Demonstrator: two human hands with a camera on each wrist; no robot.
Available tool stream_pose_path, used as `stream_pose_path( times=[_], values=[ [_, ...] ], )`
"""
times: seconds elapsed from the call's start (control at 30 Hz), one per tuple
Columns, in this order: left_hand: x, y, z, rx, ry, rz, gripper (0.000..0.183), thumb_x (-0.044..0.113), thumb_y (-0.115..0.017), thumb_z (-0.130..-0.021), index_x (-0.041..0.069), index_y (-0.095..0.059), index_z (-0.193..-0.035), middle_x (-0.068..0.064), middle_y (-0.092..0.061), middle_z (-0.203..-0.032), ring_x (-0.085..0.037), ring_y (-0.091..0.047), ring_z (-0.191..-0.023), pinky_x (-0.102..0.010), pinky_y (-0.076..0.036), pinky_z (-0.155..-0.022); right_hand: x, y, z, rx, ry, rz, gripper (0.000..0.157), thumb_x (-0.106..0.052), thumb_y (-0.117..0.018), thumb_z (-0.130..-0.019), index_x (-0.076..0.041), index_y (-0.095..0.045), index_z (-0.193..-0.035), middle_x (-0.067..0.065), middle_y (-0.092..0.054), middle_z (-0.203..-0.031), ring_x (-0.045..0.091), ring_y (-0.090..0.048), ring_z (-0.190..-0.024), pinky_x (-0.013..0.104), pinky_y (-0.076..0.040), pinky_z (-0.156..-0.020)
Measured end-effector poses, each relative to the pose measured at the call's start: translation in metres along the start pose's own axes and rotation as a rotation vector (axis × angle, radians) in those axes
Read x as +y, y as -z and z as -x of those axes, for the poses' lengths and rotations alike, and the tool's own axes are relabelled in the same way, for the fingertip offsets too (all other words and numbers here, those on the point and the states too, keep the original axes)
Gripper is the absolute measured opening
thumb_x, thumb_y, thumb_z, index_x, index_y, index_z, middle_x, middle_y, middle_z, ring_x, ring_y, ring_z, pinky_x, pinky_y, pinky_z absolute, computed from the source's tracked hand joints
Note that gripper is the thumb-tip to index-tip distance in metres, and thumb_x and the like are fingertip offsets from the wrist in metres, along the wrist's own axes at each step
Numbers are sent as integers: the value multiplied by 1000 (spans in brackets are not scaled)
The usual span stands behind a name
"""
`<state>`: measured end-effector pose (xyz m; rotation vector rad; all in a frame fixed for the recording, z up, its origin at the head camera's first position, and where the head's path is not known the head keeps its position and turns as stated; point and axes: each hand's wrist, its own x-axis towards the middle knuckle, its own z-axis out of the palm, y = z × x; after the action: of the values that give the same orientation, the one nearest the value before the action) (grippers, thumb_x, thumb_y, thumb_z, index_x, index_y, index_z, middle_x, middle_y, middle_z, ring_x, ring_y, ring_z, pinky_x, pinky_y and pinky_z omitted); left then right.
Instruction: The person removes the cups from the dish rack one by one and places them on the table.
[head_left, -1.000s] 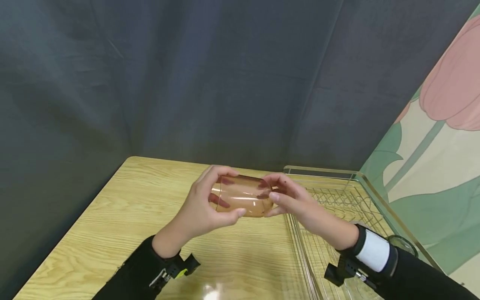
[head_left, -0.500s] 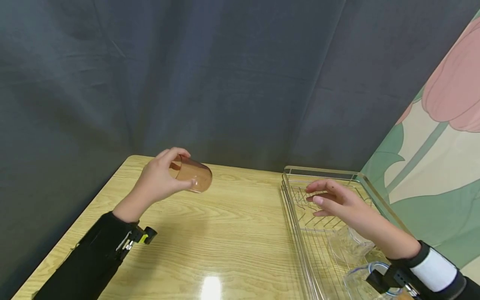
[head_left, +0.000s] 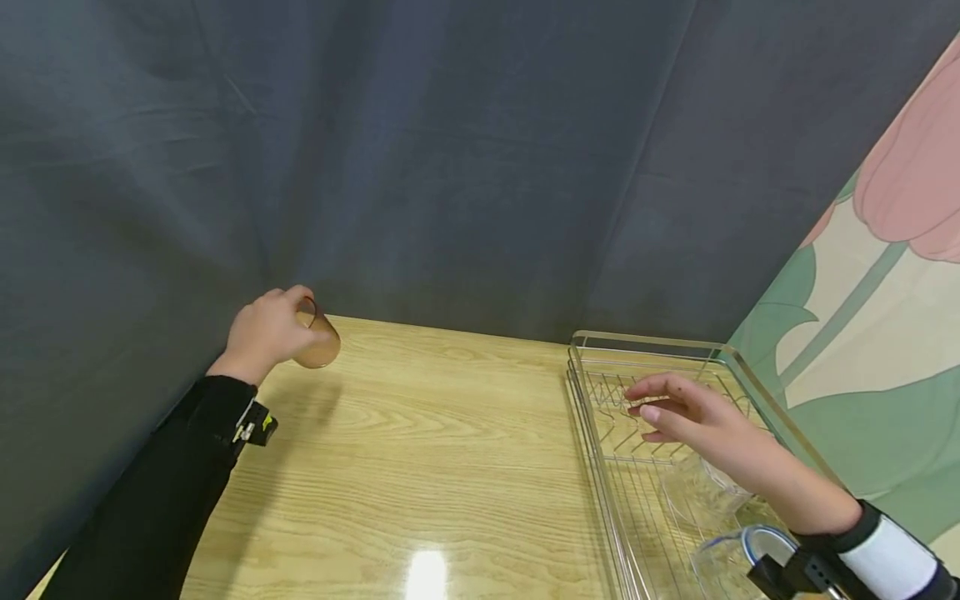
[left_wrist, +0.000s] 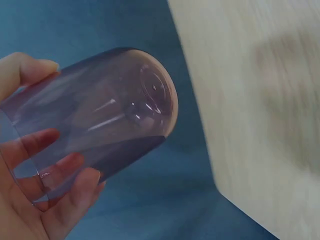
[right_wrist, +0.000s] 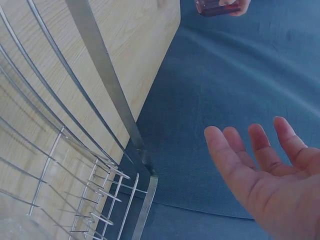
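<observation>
At the far left corner of the table, my left hand [head_left: 266,329] grips an amber see-through glass [head_left: 321,343] near its rim. The glass is tilted, its rounded base pointing right and down, above the wood. In the left wrist view the same glass [left_wrist: 115,110] shows fingers [left_wrist: 75,200] wrapped round its rim end. My right hand [head_left: 693,421] hovers over the wire dish rack [head_left: 600,467], holding nothing. Its fingers are loosely bent, as the right wrist view of the right hand [right_wrist: 270,175] also shows.
Inside the rack stand a clear glass [head_left: 701,496] and a clear vessel with a blue rim [head_left: 738,558], partly hidden by the right forearm. A dark curtain [head_left: 450,167] hangs behind the wooden table [head_left: 450,450]. A tulip-patterned cloth [head_left: 862,333] is at right.
Both hands held the amber glass one second ago. The right hand let go and moved right over the rack. The left hand carried the glass left to the table's far corner.
</observation>
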<state>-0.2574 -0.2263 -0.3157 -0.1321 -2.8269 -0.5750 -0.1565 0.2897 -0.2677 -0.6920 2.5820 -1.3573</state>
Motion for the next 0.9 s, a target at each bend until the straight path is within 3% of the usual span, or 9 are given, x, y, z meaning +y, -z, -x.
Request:
stream_pose_path(
  times=[0.13,0.33,0.53,0.67,0.9],
  values=[
    [-16,-3,-8,-65,66,-68,48,35,-64,-84,5,-57,-121,-23,-57,-111,-39,-55,-92,-52,-46,-71,3,0,3,-4,-13,15,32,-11,-50,-102,7,-49,-128,16,-55,-124,-1,-59,-106,32,-57,-79],
    [-32,-11,-11,-159,131,-121,65,40,-64,-83,1,-49,-133,-31,-54,-116,-48,-54,-99,-59,-46,-76,9,0,8,-11,-1,35,30,-9,-49,-102,7,-51,-127,10,-58,-121,-1,-60,-105,31,-58,-77],
    [-44,-29,-5,-156,173,-114,66,42,-65,-82,0,-53,-131,-32,-58,-118,-50,-58,-98,-60,-48,-76,12,-1,10,-23,-1,32,29,-9,-49,-102,7,-51,-126,3,-60,-119,0,-60,-104,31,-58,-77],
    [-51,-43,-1,-171,193,-136,66,42,-64,-81,-2,-53,-129,-31,-61,-113,-47,-60,-95,-56,-51,-72,13,-1,11,-54,-6,17,30,-9,-49,-102,8,-50,-126,9,-58,-120,1,-60,-105,31,-57,-78],
    [-48,-57,-4,-208,195,-192,71,44,-62,-83,-2,-47,-134,-33,-55,-117,-47,-57,-100,-56,-51,-73,17,-1,16,-83,-19,4,30,-9,-48,-102,8,-49,-127,11,-57,-120,2,-60,-104,32,-57,-78]
  ],
)
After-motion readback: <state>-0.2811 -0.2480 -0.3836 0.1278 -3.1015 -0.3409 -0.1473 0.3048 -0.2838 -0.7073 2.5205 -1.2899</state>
